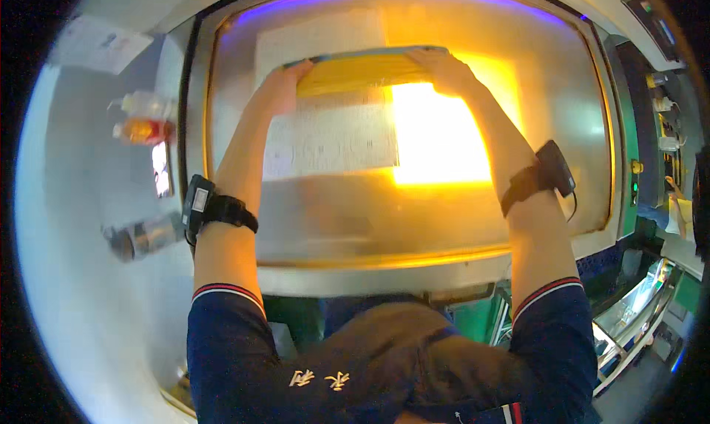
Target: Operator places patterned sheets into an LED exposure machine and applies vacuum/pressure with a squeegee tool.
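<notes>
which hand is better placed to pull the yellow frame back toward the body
Neither clearly: the left hand grips the yellow frame at its left end, the right hand at its right end. It looks like a two-hand move.

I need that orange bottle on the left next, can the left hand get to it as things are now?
Probably not right away: the left hand is gripping the yellow board together with the right hand. The orange bottle stands unblocked on the side surface.

Two hands (pixel 279 87), one yellow panel (pixel 362 72), three bottles (pixel 144 130).
</notes>
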`<state>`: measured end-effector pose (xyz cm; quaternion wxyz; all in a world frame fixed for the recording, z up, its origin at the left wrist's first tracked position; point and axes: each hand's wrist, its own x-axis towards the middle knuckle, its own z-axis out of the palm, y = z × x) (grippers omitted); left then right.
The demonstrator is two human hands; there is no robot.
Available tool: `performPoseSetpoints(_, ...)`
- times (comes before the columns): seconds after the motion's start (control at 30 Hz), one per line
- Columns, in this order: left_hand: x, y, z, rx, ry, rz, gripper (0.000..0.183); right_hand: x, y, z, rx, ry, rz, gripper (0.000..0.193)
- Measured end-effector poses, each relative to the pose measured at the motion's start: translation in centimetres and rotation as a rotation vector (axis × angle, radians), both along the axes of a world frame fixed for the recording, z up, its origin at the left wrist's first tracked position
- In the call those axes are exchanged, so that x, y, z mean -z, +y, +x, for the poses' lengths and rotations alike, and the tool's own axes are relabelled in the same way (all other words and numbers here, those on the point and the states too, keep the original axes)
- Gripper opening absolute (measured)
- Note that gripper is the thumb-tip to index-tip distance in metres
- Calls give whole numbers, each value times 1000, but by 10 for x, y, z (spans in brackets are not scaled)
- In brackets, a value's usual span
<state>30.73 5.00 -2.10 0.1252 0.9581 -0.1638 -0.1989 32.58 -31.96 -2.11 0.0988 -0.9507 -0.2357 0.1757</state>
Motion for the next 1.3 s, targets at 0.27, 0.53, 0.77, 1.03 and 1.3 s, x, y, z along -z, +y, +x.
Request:
performPoseSetpoints(0.27,50,14,220,18,-386,140,64,61,-1,209,-7,-334,40,74)
performPoseSetpoints(0.53,72,24,247,91,-529,84,58,81,3,218,-15,-404,-50,71)
performPoseSetpoints(0.77,45,9,151,-38,-487,58,60,45,12,137,-11,-367,-145,78)
performPoseSetpoints(1.03,-33,-18,-117,34,62,-68,86,43,-23,-108,-139,-136,138,53)
performPoseSetpoints(1.3,-1,-29,-323,192,63,78,86,-8,-73,-333,-177,-5,179,61)
